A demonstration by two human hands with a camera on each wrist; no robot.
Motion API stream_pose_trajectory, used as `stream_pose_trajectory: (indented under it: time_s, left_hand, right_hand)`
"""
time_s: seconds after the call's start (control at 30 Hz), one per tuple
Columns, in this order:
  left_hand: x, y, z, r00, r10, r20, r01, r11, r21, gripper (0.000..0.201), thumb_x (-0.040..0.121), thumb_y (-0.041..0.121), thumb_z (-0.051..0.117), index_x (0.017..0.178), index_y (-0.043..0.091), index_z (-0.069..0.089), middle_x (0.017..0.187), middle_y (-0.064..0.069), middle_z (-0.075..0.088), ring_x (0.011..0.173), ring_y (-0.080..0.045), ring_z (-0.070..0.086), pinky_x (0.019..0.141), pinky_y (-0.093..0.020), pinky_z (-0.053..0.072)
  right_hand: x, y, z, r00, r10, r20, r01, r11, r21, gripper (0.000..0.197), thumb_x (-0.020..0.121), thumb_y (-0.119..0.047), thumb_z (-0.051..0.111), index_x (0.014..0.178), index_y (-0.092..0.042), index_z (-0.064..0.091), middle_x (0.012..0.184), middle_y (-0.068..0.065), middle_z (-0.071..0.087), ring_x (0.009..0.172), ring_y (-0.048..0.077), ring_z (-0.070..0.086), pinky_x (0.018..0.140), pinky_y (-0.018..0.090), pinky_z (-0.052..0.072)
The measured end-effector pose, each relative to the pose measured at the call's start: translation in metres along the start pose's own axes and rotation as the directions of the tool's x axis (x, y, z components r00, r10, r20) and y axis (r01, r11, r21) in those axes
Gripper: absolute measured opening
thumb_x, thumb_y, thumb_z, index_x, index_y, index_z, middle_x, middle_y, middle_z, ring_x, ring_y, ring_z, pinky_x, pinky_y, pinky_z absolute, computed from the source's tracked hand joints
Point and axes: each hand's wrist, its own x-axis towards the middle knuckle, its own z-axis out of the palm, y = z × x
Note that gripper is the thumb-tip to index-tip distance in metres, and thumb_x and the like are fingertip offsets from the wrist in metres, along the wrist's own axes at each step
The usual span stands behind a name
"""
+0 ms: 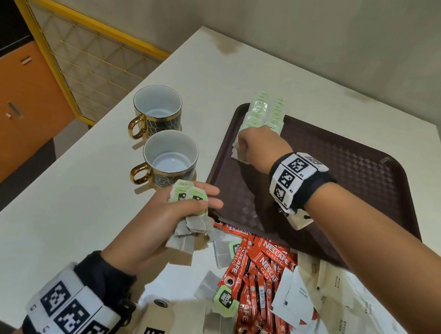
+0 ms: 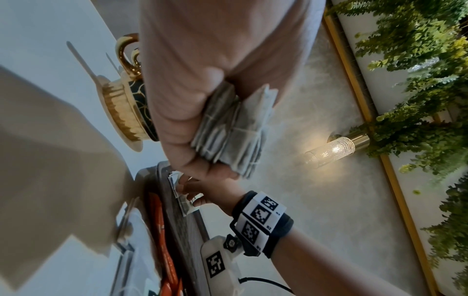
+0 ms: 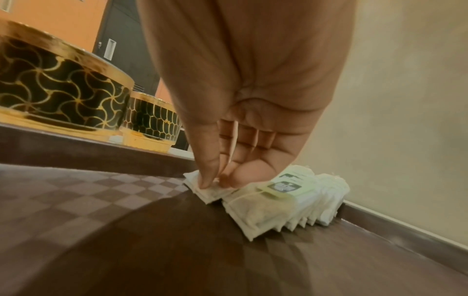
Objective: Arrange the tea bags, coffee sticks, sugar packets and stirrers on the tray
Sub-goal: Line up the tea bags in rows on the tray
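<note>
A dark brown tray (image 1: pixel 356 170) lies on the white table. Two rows of tea bags with green tags (image 1: pixel 267 113) (image 3: pixel 298 202) lie overlapped along its far left edge. My right hand (image 1: pixel 248 145) (image 3: pixel 217 180) pinches a tea bag (image 3: pixel 202 190) at the near end of the left row, thumb and fingertips on it. My left hand (image 1: pixel 178 209) (image 2: pixel 202 124) hovers by the tray's near left corner and grips a bunch of tea bags (image 1: pixel 191 219) (image 2: pixel 233 132). Loose tea bags (image 1: pixel 221 304), red coffee sticks (image 1: pixel 262 281) and white sugar packets (image 1: pixel 340 313) are heaped on the table in front of the tray.
Two black-and-gold cups (image 1: pixel 158 109) (image 1: pixel 169 156) stand left of the tray, close to my left hand. A brown paper tag with a marker (image 1: pixel 152 331) lies at the near edge. Most of the tray's floor (image 1: pixel 325 182) is bare.
</note>
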Motion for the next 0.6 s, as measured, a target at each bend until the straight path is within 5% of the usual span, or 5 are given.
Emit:
stream_pose_trajectory:
  time_s: [0.1, 0.23, 0.33, 0.43, 0.6]
  left_hand:
    - [0.0, 0.001, 0.004, 0.999, -0.031, -0.018, 0.028, 0.989, -0.143, 0.023, 0.096, 0.009, 0.054, 0.115, 0.013, 0.066, 0.106, -0.009, 0.074, 0.088, -0.022, 0.07, 0.069, -0.029, 0.06]
    - [0.004, 0.011, 0.014, 0.996, -0.081, 0.029, 0.086, 0.935, -0.344, 0.024, 0.097, 0.015, 0.052, 0.118, 0.008, 0.062, 0.108, -0.014, 0.073, 0.086, -0.023, 0.072, 0.068, -0.033, 0.062]
    - [0.009, 0.018, 0.024, 0.993, -0.107, 0.057, 0.12, 0.909, -0.399, 0.024, 0.097, 0.018, 0.052, 0.116, 0.005, 0.06, 0.109, -0.015, 0.073, 0.081, -0.02, 0.073, 0.064, -0.033, 0.062]
    - [0.011, 0.021, 0.033, 0.987, -0.128, 0.099, 0.158, 0.903, -0.399, 0.026, 0.095, 0.022, 0.055, 0.116, 0.008, 0.061, 0.101, -0.015, 0.074, 0.077, -0.019, 0.073, 0.058, -0.03, 0.061]
    - [0.012, 0.019, 0.043, 0.967, -0.189, 0.171, 0.239, 0.902, -0.36, 0.049, 0.085, 0.041, 0.059, 0.122, 0.009, 0.062, 0.09, -0.013, 0.074, 0.073, -0.017, 0.073, 0.054, -0.028, 0.059]
  right_hand:
    - [-0.001, 0.004, -0.002, 1.0, -0.005, -0.017, 0.007, 0.997, 0.081, 0.017, 0.093, -0.012, 0.055, 0.107, -0.006, 0.062, 0.112, 0.015, 0.06, 0.1, 0.034, 0.06, 0.083, 0.038, 0.051]
    - [-0.025, 0.011, -0.017, 0.991, -0.013, -0.132, 0.056, 0.944, 0.324, 0.011, 0.087, -0.018, 0.068, 0.093, -0.009, 0.068, 0.086, 0.001, 0.061, 0.081, 0.016, 0.058, 0.063, 0.019, 0.038]
    - [-0.065, 0.005, -0.029, 0.978, -0.013, -0.209, 0.13, 0.818, 0.56, 0.014, 0.088, -0.025, 0.067, 0.087, -0.012, 0.07, 0.078, 0.004, 0.065, 0.065, 0.013, 0.057, 0.06, 0.017, 0.045]
    - [-0.101, -0.001, -0.029, 0.988, -0.051, -0.144, 0.143, 0.636, 0.758, 0.019, 0.088, -0.029, 0.069, 0.089, -0.01, 0.069, 0.073, 0.002, 0.063, 0.058, 0.008, 0.057, 0.053, 0.022, 0.049]
    - [-0.116, 0.002, -0.01, 0.992, -0.07, -0.105, 0.127, 0.555, 0.822, 0.025, 0.082, -0.022, 0.077, 0.101, -0.01, 0.069, 0.083, 0.013, 0.067, 0.065, 0.006, 0.056, 0.053, 0.013, 0.041]
